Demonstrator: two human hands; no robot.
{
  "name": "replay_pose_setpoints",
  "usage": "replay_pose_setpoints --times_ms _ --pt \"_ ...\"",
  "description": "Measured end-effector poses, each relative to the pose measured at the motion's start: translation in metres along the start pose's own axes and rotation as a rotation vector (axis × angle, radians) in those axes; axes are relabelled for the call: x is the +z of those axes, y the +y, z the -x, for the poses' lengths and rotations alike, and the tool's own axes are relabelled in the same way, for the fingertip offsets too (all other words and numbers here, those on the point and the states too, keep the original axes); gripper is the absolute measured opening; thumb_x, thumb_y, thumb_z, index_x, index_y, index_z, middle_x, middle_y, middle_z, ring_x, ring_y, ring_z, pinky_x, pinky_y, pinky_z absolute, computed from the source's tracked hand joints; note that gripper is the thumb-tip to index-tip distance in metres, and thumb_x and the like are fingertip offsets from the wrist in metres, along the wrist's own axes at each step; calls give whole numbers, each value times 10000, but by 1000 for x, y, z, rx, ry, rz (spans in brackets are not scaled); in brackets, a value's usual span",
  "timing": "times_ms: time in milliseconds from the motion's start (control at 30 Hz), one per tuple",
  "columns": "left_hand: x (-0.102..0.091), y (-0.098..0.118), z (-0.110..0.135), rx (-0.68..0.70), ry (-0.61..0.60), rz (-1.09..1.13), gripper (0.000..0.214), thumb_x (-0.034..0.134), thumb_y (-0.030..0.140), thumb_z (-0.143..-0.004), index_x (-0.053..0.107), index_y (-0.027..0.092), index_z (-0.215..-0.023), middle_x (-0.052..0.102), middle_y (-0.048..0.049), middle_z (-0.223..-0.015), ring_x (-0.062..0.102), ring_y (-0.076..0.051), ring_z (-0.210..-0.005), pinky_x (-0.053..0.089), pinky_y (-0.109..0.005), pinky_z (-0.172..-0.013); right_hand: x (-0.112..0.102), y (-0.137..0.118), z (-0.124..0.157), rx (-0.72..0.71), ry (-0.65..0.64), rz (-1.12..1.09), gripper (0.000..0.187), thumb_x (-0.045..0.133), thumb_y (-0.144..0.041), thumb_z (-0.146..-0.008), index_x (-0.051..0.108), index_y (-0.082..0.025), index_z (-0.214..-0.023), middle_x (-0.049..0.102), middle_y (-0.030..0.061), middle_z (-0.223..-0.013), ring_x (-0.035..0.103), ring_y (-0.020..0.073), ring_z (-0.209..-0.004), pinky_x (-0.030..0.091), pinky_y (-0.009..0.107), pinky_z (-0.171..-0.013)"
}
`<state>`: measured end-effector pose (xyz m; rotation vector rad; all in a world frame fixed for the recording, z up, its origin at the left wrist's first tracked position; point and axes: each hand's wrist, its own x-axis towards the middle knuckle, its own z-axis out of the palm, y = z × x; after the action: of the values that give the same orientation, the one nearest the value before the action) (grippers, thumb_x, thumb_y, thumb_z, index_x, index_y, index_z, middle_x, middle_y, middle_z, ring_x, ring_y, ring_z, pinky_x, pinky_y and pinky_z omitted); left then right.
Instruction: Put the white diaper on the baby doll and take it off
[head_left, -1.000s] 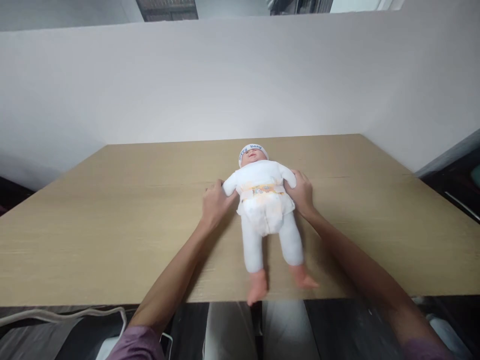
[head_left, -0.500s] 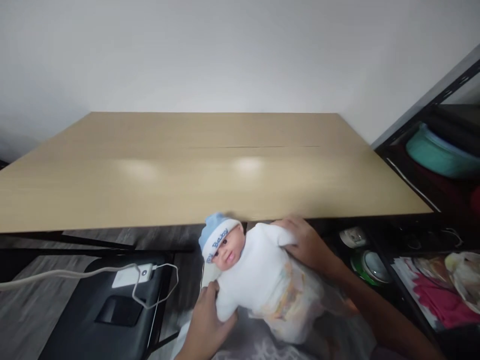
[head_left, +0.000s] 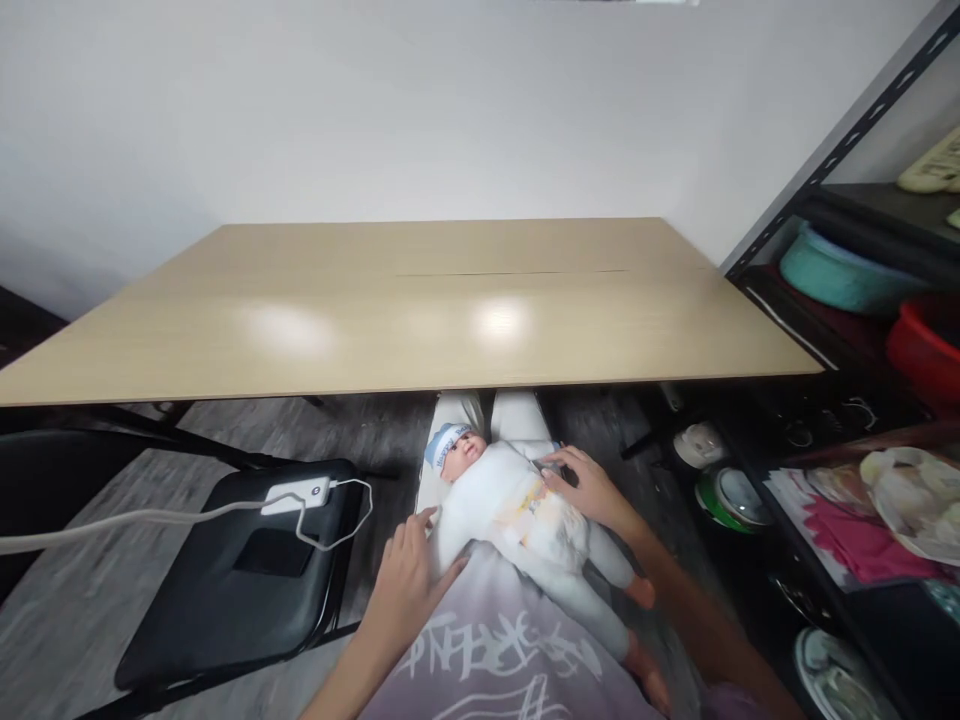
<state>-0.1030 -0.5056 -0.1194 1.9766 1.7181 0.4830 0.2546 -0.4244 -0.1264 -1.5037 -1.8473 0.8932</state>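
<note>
A baby doll [head_left: 517, 510] in a white suit, a printed diaper and a blue-and-white cap lies face up on my lap, head toward the table, bare feet toward me. My left hand [head_left: 405, 580] rests against the doll's left side near its arm, fingers stretched out. My right hand [head_left: 589, 490] lies on the doll's belly and right side with the fingers spread flat. Neither hand is closed round the doll.
A light wooden table [head_left: 420, 310] stands in front of me. A black chair [head_left: 232, 580] at my left carries a white charger [head_left: 296, 495] and its cable. A dark shelf unit [head_left: 840, 330] at my right holds teal and red tubs, dishes and cloths.
The doll has come off the table down onto my lap. My hands have loosened from gripping its sides to lying open on it, and the view has tilted down.
</note>
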Motion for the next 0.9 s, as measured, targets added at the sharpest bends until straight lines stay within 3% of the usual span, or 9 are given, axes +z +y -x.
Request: replay_pose_setpoints --times_ms 100,200,333,433,567,667,800,900 --pt "-6 23 -19 213 7 43 522 694 598 -978 612 448 -1471 687 -81 -1470 653 -427 -1335 553 -615 -1093 -6 -9 18 24 -59 -93 260 700 -482 -989 834 -292 -1106 816 116 -1119 754 356 -1044 615 493 -935" --pt "-2 53 -48 441 -124 164 461 615 478 -1083 602 349 -1525 662 -94 -1511 595 -347 -1413 483 -536 -1207 -1 -16 21 16 -10 -71 246 684 -482 -1003 819 -277 -1014 818 98 -1073 755 326 -1020 605 459 -919" --pt "13 75 -83 606 -294 187 393 600 476 -1112 669 325 -1468 692 -89 -1449 604 -304 -1333 464 -482 -1173 9 -14 14 -24 23 27 286 603 -435 -1048 754 -249 -893 804 62 -963 742 268 -944 575 407 -896" --pt "19 77 -93 608 -338 211 320 625 517 -1102 744 317 -1322 707 -75 -1406 607 -296 -1306 438 -473 -1173 8 -2 6 -43 23 55 284 579 -396 -1058 733 -245 -872 796 53 -936 739 253 -909 567 391 -878" --pt "15 77 -90 557 -326 278 259 648 508 -1091 774 288 -1146 722 -70 -1358 606 -283 -1295 434 -462 -1186 0 14 -3 -8 147 97 288 572 -411 -1045 741 -252 -874 774 72 -897 740 283 -861 592 425 -842" --pt "2 72 -82 551 -355 375 249 640 488 -1093 784 285 -1084 747 -69 -1308 628 -272 -1275 448 -455 -1201 -4 9 -4 -26 190 113 258 588 -422 -1045 792 -266 -1037 803 112 -1054 754 344 -1035 603 507 -974" --pt "-21 52 -65 493 -509 484 255 674 497 -1052 794 274 -1029 798 -53 -1074 704 -248 -1075 550 -409 -1052 5 -23 3 -153 -10 27 351 600 -412 -1067 740 -314 -1374 745 88 -1386 689 312 -1315 539 501 -1185" --pt "-28 40 -53 417 -556 454 234 685 511 -1029 794 308 -986 804 -20 -899 710 -259 -997 571 -413 -970 8 -46 9 -236 -175 40 310 588 -416 -1078 765 -338 -1319 747 85 -1311 697 309 -1265 566 488 -1128"
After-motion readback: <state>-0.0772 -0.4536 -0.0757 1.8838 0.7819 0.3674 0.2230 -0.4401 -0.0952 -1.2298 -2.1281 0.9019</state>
